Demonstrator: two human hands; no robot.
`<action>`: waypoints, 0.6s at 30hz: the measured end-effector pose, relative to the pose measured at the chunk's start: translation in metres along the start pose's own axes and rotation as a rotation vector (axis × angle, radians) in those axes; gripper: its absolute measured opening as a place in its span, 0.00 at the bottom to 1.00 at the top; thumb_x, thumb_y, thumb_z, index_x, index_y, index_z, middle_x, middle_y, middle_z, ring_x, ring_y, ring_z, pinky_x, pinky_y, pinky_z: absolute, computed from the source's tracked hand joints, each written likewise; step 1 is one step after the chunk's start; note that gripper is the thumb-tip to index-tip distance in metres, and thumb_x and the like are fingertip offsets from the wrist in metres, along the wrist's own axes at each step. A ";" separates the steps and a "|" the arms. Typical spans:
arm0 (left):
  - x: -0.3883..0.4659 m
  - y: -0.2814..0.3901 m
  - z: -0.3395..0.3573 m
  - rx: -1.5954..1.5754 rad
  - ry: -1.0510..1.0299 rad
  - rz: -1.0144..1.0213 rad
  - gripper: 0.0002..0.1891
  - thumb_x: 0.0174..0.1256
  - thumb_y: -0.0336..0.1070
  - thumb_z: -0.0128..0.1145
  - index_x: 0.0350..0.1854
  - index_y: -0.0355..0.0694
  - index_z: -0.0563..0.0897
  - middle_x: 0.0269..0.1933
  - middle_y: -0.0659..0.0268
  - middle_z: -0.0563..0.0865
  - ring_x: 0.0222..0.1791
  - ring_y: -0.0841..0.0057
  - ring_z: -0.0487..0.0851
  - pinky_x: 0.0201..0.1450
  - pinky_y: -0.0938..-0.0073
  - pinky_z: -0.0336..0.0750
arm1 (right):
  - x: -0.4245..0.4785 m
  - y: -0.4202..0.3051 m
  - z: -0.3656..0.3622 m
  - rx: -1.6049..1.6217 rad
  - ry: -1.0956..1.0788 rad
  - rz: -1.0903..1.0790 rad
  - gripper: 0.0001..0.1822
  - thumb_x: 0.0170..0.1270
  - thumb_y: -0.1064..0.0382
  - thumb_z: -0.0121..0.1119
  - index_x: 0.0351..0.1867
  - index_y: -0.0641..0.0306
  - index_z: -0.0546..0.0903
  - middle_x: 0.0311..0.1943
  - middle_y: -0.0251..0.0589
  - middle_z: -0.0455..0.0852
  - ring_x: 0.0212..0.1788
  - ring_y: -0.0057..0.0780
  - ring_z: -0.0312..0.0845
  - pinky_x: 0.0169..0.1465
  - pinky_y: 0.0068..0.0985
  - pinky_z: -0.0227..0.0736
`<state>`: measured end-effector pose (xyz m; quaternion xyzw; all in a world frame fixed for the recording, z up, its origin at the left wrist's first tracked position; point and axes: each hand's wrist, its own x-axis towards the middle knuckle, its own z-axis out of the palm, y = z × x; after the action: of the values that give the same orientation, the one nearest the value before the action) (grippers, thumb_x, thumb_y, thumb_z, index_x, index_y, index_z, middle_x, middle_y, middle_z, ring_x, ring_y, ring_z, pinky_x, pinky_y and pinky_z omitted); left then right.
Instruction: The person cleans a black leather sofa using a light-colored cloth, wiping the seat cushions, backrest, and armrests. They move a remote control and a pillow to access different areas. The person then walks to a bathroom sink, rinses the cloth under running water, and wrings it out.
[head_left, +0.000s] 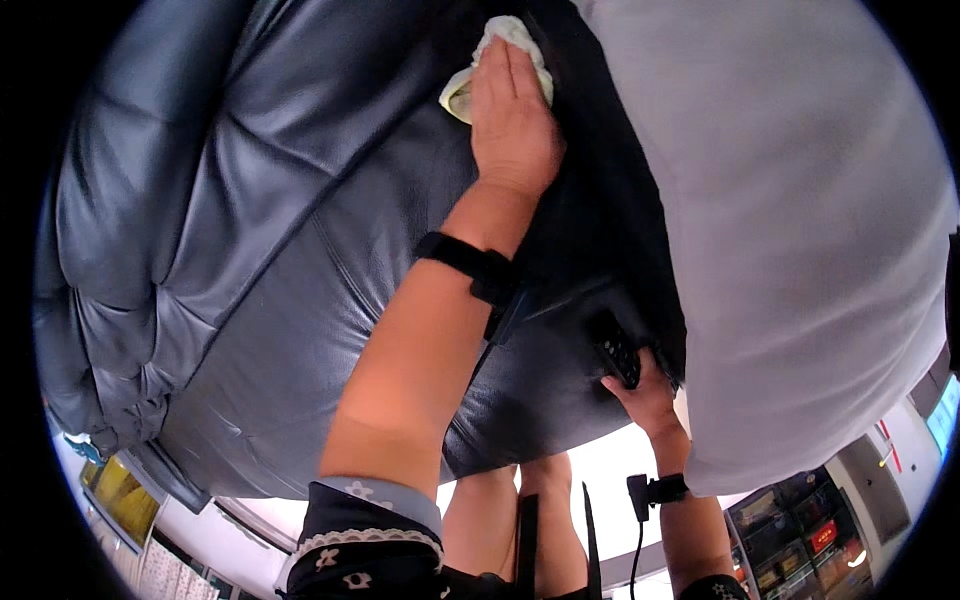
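Observation:
My left hand (514, 116) lies flat on a pale yellowish-white cloth (459, 94), pressing it against the black leather sofa (390, 187) near the top centre. The cloth is bunched beyond the fingertips and folded at the left. Lower right, beside a large light-coloured fabric cushion or cover, is my right hand (651, 396). It holds a black remote control (619, 351) with small pale buttons, thumb on its near side. The far side of this grip is partly in shadow. Both wrists wear black straps.
Tufted sofa backrest (142, 202) fills the left. The light fabric (795, 247) bulges along the right. My bare legs (517, 517) are at the sofa's near edge. A black cable (637, 559) hangs by my right wrist. A shelf cabinet (802, 532) with goods stands lower right.

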<state>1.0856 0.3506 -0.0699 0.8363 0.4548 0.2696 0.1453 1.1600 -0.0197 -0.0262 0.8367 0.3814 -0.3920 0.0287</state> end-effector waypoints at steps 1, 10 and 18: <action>0.000 -0.003 0.001 0.026 -0.035 0.003 0.28 0.52 0.27 0.51 0.60 0.27 0.66 0.63 0.45 0.67 0.63 0.50 0.65 0.66 0.58 0.59 | 0.001 0.003 0.002 -0.009 -0.004 0.003 0.45 0.48 0.43 0.69 0.61 0.68 0.64 0.52 0.64 0.75 0.55 0.56 0.72 0.61 0.36 0.64; 0.058 -0.021 -0.005 0.216 -0.408 -0.076 0.29 0.62 0.53 0.45 0.60 0.37 0.71 0.60 0.50 0.74 0.60 0.55 0.71 0.62 0.59 0.63 | 0.002 -0.003 -0.007 0.010 -0.089 0.054 0.44 0.49 0.43 0.68 0.62 0.67 0.64 0.52 0.63 0.75 0.54 0.57 0.73 0.60 0.37 0.66; 0.021 -0.005 -0.032 0.217 -0.283 0.091 0.12 0.49 0.35 0.56 0.36 0.44 0.86 0.43 0.62 0.85 0.46 0.64 0.81 0.50 0.63 0.73 | -0.001 0.009 -0.001 -0.083 0.100 -0.060 0.42 0.49 0.44 0.68 0.61 0.67 0.65 0.50 0.62 0.77 0.54 0.57 0.73 0.58 0.37 0.67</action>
<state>1.0728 0.3707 -0.0393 0.8963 0.4180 0.1047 0.1044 1.1657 -0.0266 -0.0271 0.8415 0.4232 -0.3341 0.0324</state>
